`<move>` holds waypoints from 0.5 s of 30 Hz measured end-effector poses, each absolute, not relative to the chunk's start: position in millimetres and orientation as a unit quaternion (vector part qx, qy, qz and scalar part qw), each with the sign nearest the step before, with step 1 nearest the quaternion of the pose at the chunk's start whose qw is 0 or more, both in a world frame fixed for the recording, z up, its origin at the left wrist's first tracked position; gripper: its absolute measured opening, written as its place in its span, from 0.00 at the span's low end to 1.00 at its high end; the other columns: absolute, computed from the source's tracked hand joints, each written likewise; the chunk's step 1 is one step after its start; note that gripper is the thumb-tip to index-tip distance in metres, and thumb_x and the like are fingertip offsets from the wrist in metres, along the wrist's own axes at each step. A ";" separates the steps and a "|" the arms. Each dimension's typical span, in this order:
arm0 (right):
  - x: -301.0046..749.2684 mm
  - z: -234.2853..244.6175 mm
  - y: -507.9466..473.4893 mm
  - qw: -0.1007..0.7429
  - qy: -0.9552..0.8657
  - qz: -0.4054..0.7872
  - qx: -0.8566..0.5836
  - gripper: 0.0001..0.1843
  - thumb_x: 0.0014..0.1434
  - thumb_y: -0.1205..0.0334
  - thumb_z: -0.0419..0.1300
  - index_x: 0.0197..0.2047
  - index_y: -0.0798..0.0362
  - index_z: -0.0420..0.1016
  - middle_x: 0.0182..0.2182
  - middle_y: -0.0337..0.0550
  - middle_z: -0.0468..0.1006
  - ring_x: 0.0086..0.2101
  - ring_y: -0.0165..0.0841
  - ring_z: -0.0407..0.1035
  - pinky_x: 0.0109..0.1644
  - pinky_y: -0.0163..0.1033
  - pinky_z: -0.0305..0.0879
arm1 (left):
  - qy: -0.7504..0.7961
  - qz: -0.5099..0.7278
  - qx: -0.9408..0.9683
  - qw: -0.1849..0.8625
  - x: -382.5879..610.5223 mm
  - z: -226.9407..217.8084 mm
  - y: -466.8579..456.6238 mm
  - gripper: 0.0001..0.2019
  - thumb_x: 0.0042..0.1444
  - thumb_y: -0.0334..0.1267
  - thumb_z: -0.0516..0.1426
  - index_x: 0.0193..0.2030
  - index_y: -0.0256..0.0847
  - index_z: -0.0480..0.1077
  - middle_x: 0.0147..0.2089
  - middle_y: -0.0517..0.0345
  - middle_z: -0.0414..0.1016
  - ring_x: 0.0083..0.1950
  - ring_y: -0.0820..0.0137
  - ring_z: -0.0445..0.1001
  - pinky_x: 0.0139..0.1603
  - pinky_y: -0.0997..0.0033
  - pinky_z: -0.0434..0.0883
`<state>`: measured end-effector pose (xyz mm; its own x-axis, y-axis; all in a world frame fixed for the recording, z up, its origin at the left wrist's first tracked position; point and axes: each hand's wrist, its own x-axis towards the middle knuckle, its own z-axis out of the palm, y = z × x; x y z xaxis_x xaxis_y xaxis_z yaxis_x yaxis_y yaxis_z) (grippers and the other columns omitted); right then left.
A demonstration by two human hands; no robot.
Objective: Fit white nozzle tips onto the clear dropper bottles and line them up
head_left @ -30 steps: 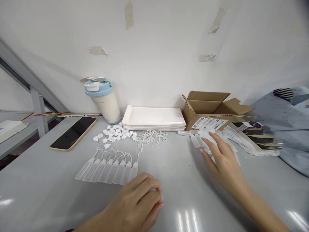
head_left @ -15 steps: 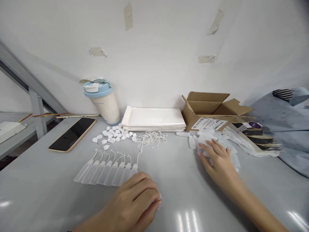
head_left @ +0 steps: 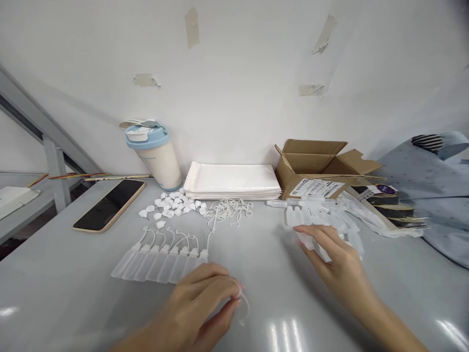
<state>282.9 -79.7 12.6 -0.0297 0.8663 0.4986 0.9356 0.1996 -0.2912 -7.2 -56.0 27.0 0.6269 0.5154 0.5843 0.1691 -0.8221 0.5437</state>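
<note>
My left hand [head_left: 205, 298] is closed in a pinch on a small white cap with a thin white cord [head_left: 246, 309] hanging down from it. Most of the cap is hidden by the fingers. Left of it lies a row of translucent bottles [head_left: 161, 264], each with a white cord curling from its neck. My right hand [head_left: 331, 259] pinches a translucent plastic bottle [head_left: 305, 240] between thumb and fingers, just in front of a pile of similar bottles [head_left: 322, 212].
Small white caps [head_left: 176, 203] and tangled white cords [head_left: 227, 210] lie behind the row. Farther back stand a tumbler [head_left: 161, 164], a stack of white envelopes [head_left: 234, 181] and an open cardboard box [head_left: 315, 171]. A phone [head_left: 110, 205] lies at left.
My right hand has drawn back slightly from the pile, its fingers now closed on a bottle. My left hand has turned a little, so the hanging cord shows.
</note>
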 end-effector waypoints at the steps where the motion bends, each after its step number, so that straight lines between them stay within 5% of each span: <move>1: 280.5 15.0 -81.6 0.312 -0.723 -0.039 -0.615 0.12 0.64 0.66 0.52 0.48 0.46 0.71 0.36 0.44 0.79 0.38 0.41 0.75 0.56 0.60 0.62 | 0.198 0.381 0.874 0.227 -7.3 29.0 -55.8 0.10 0.59 0.22 0.52 0.43 0.40 0.67 0.34 0.57 0.78 0.37 0.70 0.73 0.36 0.75 0.74; 4: 269.6 24.0 -88.0 0.349 -0.743 -0.003 -0.571 0.12 0.64 0.68 0.54 0.49 0.46 0.70 0.35 0.41 0.79 0.36 0.38 0.75 0.54 0.52 0.67 | 0.219 0.375 0.868 0.240 -7.5 34.8 -55.7 0.11 0.59 0.22 0.52 0.43 0.40 0.67 0.34 0.57 0.78 0.36 0.71 0.75 0.37 0.76 0.74; 9: 244.0 39.7 -99.3 0.383 -0.780 0.100 -0.484 0.11 0.64 0.67 0.58 0.50 0.50 0.72 0.33 0.44 0.77 0.34 0.36 0.74 0.35 0.37 0.73 | 0.280 0.318 0.845 0.326 -6.7 38.9 -58.6 0.09 0.60 0.26 0.50 0.42 0.45 0.67 0.35 0.62 0.79 0.33 0.74 0.78 0.35 0.79 0.72; 15: 225.1 42.8 -108.1 0.346 -0.797 0.213 -0.447 0.09 0.68 0.61 0.53 0.49 0.51 0.71 0.44 0.51 0.79 0.46 0.36 0.75 0.47 0.35 0.75 | 0.309 0.243 0.776 0.494 -4.8 40.2 -64.6 0.02 0.64 0.36 0.50 0.38 0.45 0.61 0.34 0.63 0.82 0.27 0.74 0.75 0.30 0.76 0.67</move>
